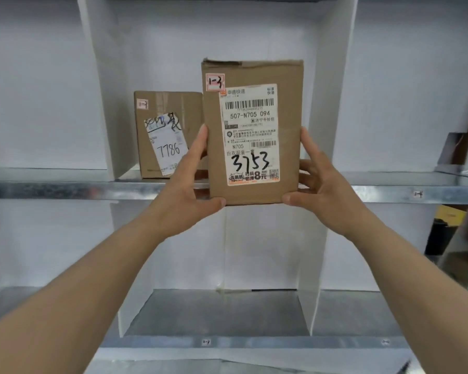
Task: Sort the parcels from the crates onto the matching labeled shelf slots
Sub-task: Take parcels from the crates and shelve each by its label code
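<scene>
Cardboard parcel (254, 130): upright, shipping label handwritten "3753", small sticker marked "1-3" at its top left corner; held in front of the upper shelf's (65, 188) front edge
Left hand (189, 190): grips the parcel's left edge, thumb under its bottom corner
Right hand (322, 190): grips its right edge likewise
Second parcel (168, 133): marked "7786", standing on the upper shelf, behind and left

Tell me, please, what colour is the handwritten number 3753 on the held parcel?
Black, on the white label of the brown parcel, clearest in the head view.

brown parcel (254, 130), white label (250, 136), grey shelf (92, 188)
</scene>
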A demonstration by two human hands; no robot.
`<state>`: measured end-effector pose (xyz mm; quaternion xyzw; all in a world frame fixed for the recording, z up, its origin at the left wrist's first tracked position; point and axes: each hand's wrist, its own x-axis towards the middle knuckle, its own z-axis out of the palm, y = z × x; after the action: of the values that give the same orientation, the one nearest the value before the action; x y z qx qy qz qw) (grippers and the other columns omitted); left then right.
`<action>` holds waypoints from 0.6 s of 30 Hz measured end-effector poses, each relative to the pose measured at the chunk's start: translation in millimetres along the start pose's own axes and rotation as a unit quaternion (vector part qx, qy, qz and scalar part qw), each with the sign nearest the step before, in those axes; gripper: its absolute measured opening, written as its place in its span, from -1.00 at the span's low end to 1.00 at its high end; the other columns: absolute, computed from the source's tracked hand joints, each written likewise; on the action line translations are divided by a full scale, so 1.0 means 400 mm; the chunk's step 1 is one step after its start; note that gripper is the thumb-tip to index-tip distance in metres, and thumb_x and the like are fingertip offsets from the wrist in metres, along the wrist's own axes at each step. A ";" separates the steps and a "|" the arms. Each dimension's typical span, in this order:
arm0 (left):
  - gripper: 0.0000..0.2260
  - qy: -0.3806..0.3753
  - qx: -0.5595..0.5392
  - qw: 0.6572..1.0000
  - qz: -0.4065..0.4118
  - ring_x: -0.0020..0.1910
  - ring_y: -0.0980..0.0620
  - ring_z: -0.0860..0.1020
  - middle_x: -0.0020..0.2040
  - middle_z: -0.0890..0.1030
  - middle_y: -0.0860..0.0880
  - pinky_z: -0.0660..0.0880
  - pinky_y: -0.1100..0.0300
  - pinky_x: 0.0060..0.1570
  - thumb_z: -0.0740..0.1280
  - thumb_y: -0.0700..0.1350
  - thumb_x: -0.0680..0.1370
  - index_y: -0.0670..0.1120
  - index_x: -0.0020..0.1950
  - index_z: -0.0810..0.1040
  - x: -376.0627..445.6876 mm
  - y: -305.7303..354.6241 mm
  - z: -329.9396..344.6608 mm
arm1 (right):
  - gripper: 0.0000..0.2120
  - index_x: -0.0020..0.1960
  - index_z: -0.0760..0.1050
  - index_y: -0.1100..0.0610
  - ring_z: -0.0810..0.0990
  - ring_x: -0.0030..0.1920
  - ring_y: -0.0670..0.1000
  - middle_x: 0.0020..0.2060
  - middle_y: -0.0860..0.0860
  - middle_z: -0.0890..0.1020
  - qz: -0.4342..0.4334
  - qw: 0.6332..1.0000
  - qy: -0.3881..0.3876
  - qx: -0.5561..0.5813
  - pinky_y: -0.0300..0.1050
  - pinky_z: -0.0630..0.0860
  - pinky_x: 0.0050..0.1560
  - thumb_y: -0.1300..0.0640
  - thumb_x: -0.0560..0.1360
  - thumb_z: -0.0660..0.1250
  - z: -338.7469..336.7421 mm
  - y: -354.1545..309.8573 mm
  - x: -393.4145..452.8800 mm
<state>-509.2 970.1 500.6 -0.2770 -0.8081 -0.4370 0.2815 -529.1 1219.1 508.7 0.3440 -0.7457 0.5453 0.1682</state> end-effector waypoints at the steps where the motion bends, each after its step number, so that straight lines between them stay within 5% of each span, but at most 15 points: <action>1: 0.02 0.000 0.000 1.000 0.005 0.36 0.17 0.36 0.40 0.19 0.37 0.52 0.26 0.10 0.45 -0.33 0.43 0.39 0.43 -0.19 0.023 -0.001 0.004 | -0.01 0.41 -0.01 -0.36 0.55 0.18 -0.14 0.22 -0.07 0.49 0.001 1.000 0.004 -0.007 -0.30 0.54 -0.04 0.52 0.40 0.34 -0.012 0.004 0.016; 4: -0.02 -0.002 -0.017 1.000 0.012 0.28 0.24 0.40 0.29 0.16 0.49 0.52 0.38 0.00 0.42 -0.35 0.44 0.42 0.34 -0.20 0.084 -0.012 0.020 | -0.01 0.39 -0.03 -0.40 0.54 0.19 -0.16 0.18 -0.11 0.52 0.007 0.999 0.019 -0.035 -0.25 0.56 0.04 0.49 0.41 0.34 -0.035 0.017 0.063; 9: 0.01 -0.023 -0.006 1.000 0.009 0.41 0.14 0.29 0.50 0.09 0.23 0.50 0.22 0.17 0.42 -0.35 0.44 0.35 0.41 -0.25 0.170 -0.067 0.047 | -0.02 0.48 -0.10 -0.32 0.56 0.13 -0.15 0.11 -0.12 0.53 0.063 0.993 0.058 -0.086 -0.30 0.55 -0.10 0.44 0.44 0.33 -0.030 0.066 0.135; 14: 0.02 -0.044 0.024 0.999 -0.017 0.37 0.13 0.33 0.52 0.10 0.16 0.43 0.14 0.26 0.43 -0.33 0.44 0.21 0.51 -0.27 0.238 -0.130 0.083 | -0.01 0.49 -0.15 -0.31 0.59 0.10 0.00 0.12 -0.04 0.56 0.119 0.977 0.094 -0.147 0.07 0.56 0.10 0.42 0.43 0.32 -0.022 0.139 0.198; 18: 0.03 -0.054 0.064 0.996 -0.023 0.29 0.16 0.38 0.46 0.23 0.11 0.42 0.17 0.23 0.45 -0.29 0.43 0.25 0.51 -0.25 0.286 -0.163 0.096 | -0.03 0.50 -0.19 -0.29 0.61 0.01 0.04 0.00 -0.05 0.58 0.150 0.960 0.122 -0.201 0.09 0.56 0.08 0.37 0.44 0.31 -0.021 0.170 0.231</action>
<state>-641.6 996.0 526.8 -0.2630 -0.8546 -0.3750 0.2447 -642.6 1207.8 522.0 0.1180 -0.8568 0.4407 0.2404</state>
